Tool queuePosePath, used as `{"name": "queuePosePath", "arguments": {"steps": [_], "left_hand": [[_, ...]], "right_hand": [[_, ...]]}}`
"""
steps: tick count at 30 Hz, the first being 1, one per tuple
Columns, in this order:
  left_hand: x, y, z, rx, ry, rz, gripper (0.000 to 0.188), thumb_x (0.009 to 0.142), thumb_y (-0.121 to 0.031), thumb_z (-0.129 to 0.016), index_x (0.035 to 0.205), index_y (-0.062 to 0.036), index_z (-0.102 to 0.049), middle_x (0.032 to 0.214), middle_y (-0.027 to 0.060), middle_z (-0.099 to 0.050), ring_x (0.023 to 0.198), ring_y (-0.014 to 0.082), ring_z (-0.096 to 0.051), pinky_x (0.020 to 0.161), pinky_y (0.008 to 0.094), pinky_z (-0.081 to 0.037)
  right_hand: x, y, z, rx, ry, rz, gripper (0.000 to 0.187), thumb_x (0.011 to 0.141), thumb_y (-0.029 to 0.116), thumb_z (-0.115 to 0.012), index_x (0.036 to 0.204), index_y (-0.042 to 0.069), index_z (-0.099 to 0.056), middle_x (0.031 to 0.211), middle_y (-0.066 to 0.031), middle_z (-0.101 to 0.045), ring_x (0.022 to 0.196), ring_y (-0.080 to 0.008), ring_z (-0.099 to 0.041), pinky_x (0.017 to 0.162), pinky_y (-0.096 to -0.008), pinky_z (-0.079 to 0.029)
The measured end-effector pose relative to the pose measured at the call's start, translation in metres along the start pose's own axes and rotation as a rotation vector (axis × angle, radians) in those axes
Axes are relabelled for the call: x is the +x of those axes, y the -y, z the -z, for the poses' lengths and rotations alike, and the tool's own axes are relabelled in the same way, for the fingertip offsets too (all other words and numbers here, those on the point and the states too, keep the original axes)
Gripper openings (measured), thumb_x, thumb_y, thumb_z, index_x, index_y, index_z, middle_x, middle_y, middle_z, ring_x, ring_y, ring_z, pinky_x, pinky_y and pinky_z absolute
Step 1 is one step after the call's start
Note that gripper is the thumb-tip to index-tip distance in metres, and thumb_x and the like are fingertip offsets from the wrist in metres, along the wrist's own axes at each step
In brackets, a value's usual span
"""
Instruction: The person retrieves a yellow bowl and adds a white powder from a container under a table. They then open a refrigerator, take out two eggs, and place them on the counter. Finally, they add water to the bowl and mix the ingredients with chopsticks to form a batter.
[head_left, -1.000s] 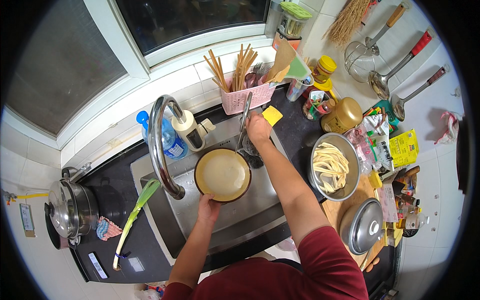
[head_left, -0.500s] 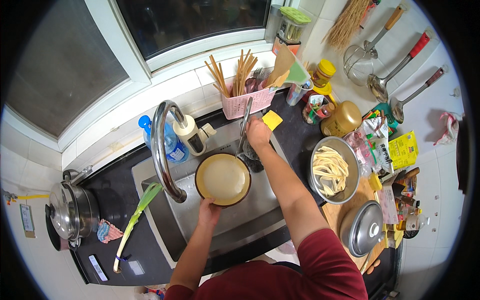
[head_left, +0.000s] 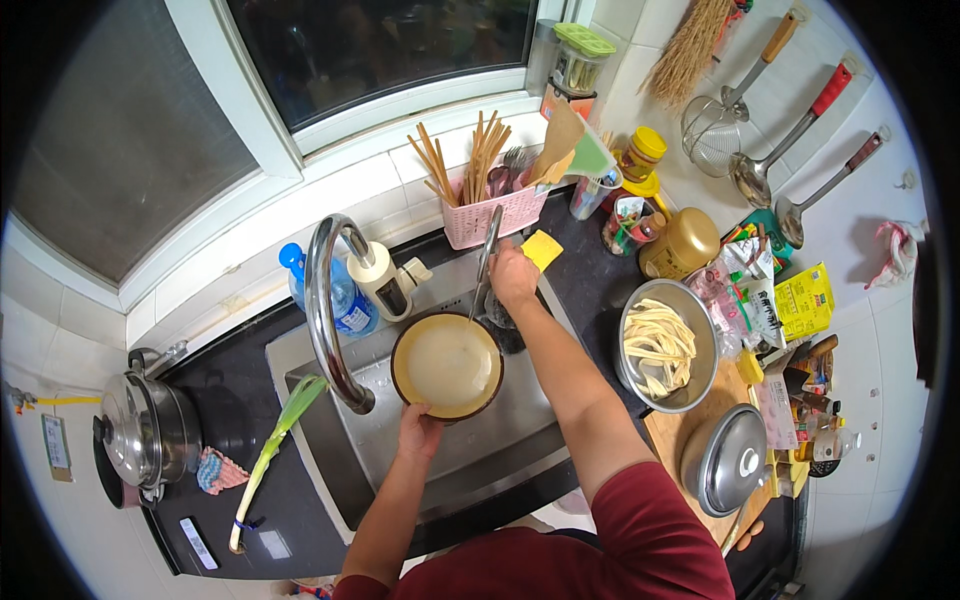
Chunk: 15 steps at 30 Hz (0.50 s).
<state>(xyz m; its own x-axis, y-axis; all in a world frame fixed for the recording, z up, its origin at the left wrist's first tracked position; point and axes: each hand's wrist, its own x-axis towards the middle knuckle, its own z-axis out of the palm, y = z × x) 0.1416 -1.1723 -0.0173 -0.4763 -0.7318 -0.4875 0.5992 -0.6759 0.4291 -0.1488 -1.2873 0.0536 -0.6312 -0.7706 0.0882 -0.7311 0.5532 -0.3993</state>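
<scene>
Left hand (head_left: 420, 430): grip narrow, holding the bowl (head_left: 405, 365) at its near rim, thumb over the edge. Right hand (head_left: 516, 275): grip closed around a metal utensil (head_left: 488, 255), upper end pointing at the pink basket (head_left: 492, 222), lower end just inside the bowl's far right edge. Bowl is cream inside, dark at the rim, with cloudy pale liquid in it; it sits over the sink (head_left: 470, 455), roughly upright. Can't tell if it touches the sink floor. Faucet (head_left: 318, 290) arches just left of it, spout clear of the rim. Dark round thing (head_left: 508, 338) beside the bowl, partly hidden by the right wrist. Yellow sponge (head_left: 542, 250) just right of the right hand. Behind the sink: blue bottle (head_left: 352, 308), white dispenser (head_left: 378, 285), then the basket with chopsticks (head_left: 487, 150) and forks upright in it. Right side of the bench (head_left: 592, 275): steel bowl (head_left: 706, 385) of pale strips (head_left: 655, 345), gold jar (head_left: 682, 240) behind it, lidded pot (head_left: 722, 460) on a wooden board (head_left: 665, 428) nearer the person. Left side: leek (head_left: 265, 460) with its green end over the sink edge, pink-and-blue cloth (head_left: 220, 470), tall pot (head_left: 150, 435). Strainer (head_left: 712, 140) and ladles (head_left: 755, 175) hang on the right wall.
</scene>
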Motion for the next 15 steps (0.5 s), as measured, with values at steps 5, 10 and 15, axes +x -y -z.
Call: {"name": "queuePosePath", "arguments": {"steps": [5,10,15], "left_hand": [[0.0,-0.001,0.0,-0.017,0.014,-0.012,0.049,0.074,-0.007,-0.057,0.123,-0.0056,-0.05,0.117,0.0051,-0.059,0.111,0.0223,-0.056,0.097,0.0394,-0.044],[-0.002,-0.001,0.0,0.058,0.03,-0.017,0.056,0.073,-0.014,-0.058,0.127,-0.0039,-0.049,0.127,0.0059,-0.056,0.119,0.0238,-0.051,0.104,0.0404,-0.038],[-0.002,-0.003,0.008,0.045,0.038,-0.026,0.057,0.073,-0.015,-0.059,0.127,-0.0044,-0.049,0.127,0.0061,-0.056,0.12,0.0238,-0.051,0.102,0.0408,-0.039]], "right_hand": [[0.002,0.001,0.001,0.112,0.056,-0.191,0.033,0.087,0.028,-0.06,0.104,0.001,-0.054,0.095,-0.0263,-0.066,0.091,-0.0406,-0.064,0.081,-0.0481,-0.05],[0.006,-0.01,-0.006,0.193,0.039,-0.315,0.034,0.087,0.03,-0.061,0.103,0.001,-0.055,0.095,-0.024,-0.067,0.093,-0.0397,-0.064,0.082,-0.048,-0.05],[0.002,-0.017,0.029,0.292,-0.103,-0.305,0.028,0.086,0.027,-0.061,0.097,0.002,-0.057,0.093,-0.0206,-0.067,0.091,-0.039,-0.065,0.079,-0.0477,-0.05]]}}
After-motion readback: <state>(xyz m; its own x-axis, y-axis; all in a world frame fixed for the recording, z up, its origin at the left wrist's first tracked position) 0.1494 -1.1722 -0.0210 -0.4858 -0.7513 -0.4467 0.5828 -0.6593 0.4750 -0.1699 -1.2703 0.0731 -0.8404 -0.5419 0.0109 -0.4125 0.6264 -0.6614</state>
